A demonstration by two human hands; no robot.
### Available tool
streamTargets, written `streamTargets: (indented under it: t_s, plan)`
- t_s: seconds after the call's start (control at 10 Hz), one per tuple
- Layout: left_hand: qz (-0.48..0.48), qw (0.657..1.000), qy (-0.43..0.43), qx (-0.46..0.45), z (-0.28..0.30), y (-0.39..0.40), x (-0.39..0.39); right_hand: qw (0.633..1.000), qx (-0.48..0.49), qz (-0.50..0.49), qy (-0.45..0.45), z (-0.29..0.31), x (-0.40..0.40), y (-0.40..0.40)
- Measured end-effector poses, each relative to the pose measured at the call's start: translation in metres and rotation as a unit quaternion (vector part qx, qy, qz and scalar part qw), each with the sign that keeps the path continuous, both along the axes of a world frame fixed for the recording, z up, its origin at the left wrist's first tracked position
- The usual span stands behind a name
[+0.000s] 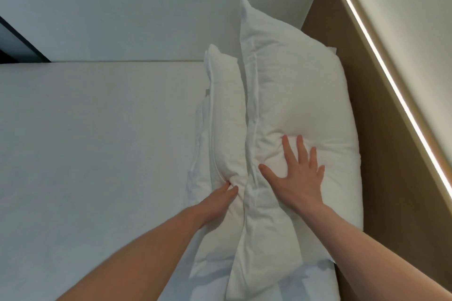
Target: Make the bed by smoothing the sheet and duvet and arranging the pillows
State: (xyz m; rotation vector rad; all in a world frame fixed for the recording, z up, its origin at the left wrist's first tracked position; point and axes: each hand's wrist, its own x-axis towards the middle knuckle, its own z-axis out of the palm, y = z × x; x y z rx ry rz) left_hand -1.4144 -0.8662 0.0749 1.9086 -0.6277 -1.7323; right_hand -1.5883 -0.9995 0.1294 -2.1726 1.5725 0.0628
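While both arms reach up from the bottom edge of the frame, I see my right hand [298,173] spread flat, fingers apart, pressing the large white pillow [298,105] that leans on the wooden headboard [381,154] right of centre. My left hand [220,200] has its fingertips dug into the smaller front pillow [227,129] just left of it; whether they pinch the fabric I cannot tell. White sheet [97,142] fills the left half. Light strip [391,80] runs down the upper right
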Motion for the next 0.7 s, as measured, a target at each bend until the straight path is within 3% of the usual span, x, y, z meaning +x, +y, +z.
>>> streamTargets:
  t_s: [0.3, 0.6, 0.7]
  plan:
    - [0.003, 0.989, -0.151, -0.003, 0.034, 0.023, 0.019, 0.996, 0.072, 0.002, 0.048, 0.007, 0.003, -0.004]
    - [-0.054, 0.961, -0.262, -0.07, 0.145, 0.111, 0.06, 0.994, 0.061, -0.046, -0.078, 0.094, -0.01, 0.061]
    - [-0.066, 0.946, -0.302, -0.099, 0.202, 0.149, 0.073, 0.975, 0.139, -0.055, -0.162, 0.145, 0.002, 0.106]
